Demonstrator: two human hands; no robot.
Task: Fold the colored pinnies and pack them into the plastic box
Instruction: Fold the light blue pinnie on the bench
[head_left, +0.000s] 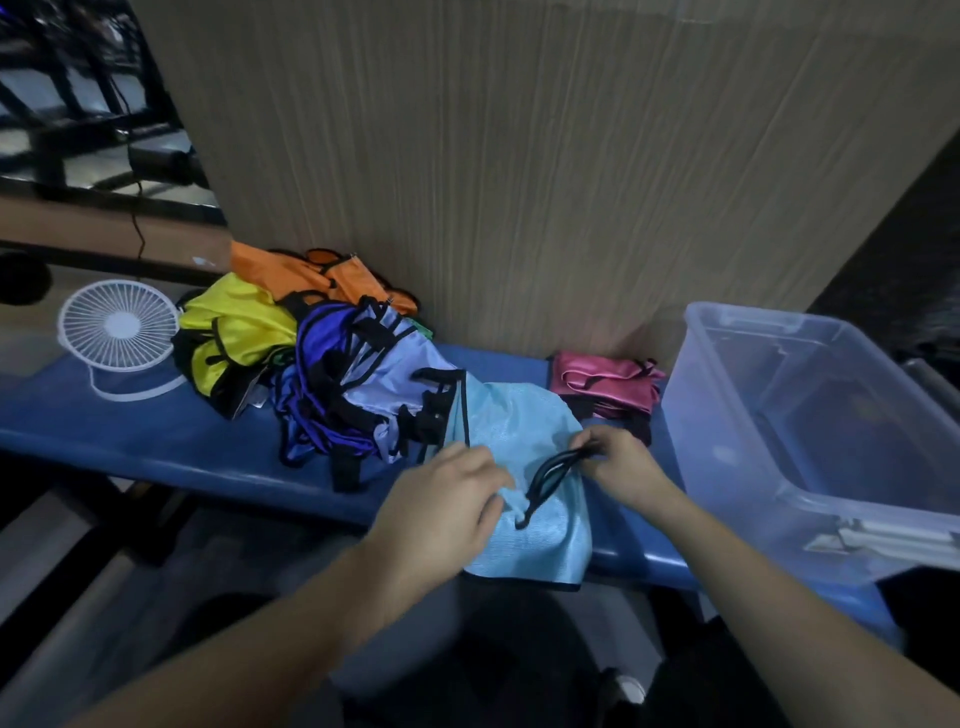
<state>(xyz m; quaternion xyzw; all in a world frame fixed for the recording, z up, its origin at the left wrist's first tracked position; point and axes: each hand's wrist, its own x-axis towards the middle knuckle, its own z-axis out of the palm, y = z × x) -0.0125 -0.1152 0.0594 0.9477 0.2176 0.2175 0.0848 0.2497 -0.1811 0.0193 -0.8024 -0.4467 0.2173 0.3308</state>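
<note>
The folding step is in hand: the left hand (451, 498) pinches the light blue mesh pinny (524, 499) on the blue bench (156, 431), and the right hand (621, 464) pinches its black strap (545, 475). Next, 1 fold probably needs squaring before packing into the clear plastic box (810, 441), just right.

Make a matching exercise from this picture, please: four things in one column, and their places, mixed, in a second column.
Things
1. light blue mesh pinny
2. folded pink pinnies
3. white round fan
4. clear plastic box

Places
A. far left on the blue bench
B. right end of the bench
C. held by the left hand and the right hand
D. just left of the box

Pairs: 1-C, 2-D, 3-A, 4-B
</note>
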